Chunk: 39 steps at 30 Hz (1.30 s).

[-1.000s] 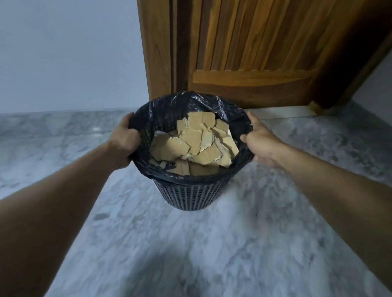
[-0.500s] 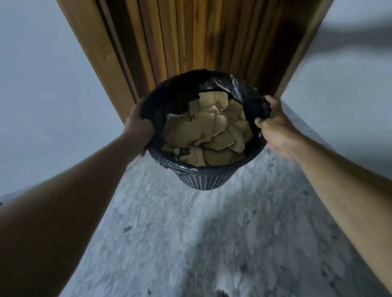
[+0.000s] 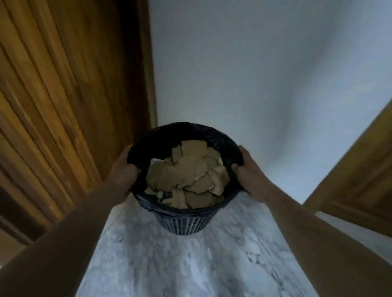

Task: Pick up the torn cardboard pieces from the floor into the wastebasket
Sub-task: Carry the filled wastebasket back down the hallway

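A slatted wooden door [image 3: 48,100] fills the left side. Just right of it, the left hand [image 3: 123,174] grips the left rim of the wastebasket [image 3: 184,223], its fingers clamped over the black liner [image 3: 184,130] folded across the rim. The wastebasket is held above the marble floor [image 3: 187,276] between both hands, its mouth tilted toward the camera. The torn cardboard pieces [image 3: 187,174] lie heaped inside it, filling most of the opening. The right hand [image 3: 250,179] holds the right rim, thumb over the edge and fingers curled around the outside. Behind stands a pale wall [image 3: 265,62], and a wooden panel [image 3: 366,171] crosses the far right.
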### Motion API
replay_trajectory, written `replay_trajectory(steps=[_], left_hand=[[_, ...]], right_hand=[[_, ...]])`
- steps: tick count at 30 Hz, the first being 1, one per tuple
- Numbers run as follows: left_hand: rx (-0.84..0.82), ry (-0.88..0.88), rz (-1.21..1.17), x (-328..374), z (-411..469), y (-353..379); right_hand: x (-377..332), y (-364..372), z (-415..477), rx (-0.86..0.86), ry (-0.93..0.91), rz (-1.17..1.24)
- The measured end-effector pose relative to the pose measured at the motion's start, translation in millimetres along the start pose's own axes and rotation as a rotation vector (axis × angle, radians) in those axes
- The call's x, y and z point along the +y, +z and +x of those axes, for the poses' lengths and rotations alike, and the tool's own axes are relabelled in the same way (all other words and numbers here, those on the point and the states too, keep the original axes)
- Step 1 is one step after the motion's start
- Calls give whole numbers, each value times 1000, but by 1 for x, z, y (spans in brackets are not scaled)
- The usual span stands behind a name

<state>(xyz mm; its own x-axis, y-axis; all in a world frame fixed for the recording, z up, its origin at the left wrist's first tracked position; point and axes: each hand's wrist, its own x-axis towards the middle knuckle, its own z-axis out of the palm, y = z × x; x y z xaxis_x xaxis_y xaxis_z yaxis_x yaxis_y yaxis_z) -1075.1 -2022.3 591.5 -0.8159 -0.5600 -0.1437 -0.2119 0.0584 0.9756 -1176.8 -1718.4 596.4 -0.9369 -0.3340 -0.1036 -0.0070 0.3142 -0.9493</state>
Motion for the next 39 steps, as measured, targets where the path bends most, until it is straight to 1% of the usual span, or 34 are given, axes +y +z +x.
replay_trajectory(steps=[3, 6, 9, 11, 15, 19, 23, 25, 29, 31, 36, 39], left_hand=[[-185, 19, 91, 28, -2, 52], [-417, 77, 8, 80, -30, 128], [-602, 108, -14, 114, -56, 208], [-699, 61, -32, 133, -76, 267], [-886, 72, -1, 160, -122, 387], [-1050, 66, -4, 186, -181, 516], [-1181, 77, 53, 200, -242, 644], [-1261, 47, 101, 207, -273, 704], [-1406, 55, 89, 226, -347, 799], [-1508, 72, 94, 233, -384, 845], [-1717, 143, 141, 237, -465, 970], [-1794, 191, 189, 237, -510, 1054]], right_hand=[[-6, -61, -38, 148, 40, 67], [-7, -128, -79, 293, 100, 126], [-2, -198, -120, 457, 123, 176], [8, -246, -150, 577, 143, 183], [31, -343, -213, 761, 189, 172], [59, -444, -275, 932, 203, 206], [82, -536, -336, 1089, 206, 232], [92, -578, -366, 1164, 228, 242], [115, -650, -422, 1313, 257, 250], [129, -683, -447, 1381, 276, 246], [177, -761, -502, 1558, 331, 258], [202, -804, -532, 1697, 344, 281]])
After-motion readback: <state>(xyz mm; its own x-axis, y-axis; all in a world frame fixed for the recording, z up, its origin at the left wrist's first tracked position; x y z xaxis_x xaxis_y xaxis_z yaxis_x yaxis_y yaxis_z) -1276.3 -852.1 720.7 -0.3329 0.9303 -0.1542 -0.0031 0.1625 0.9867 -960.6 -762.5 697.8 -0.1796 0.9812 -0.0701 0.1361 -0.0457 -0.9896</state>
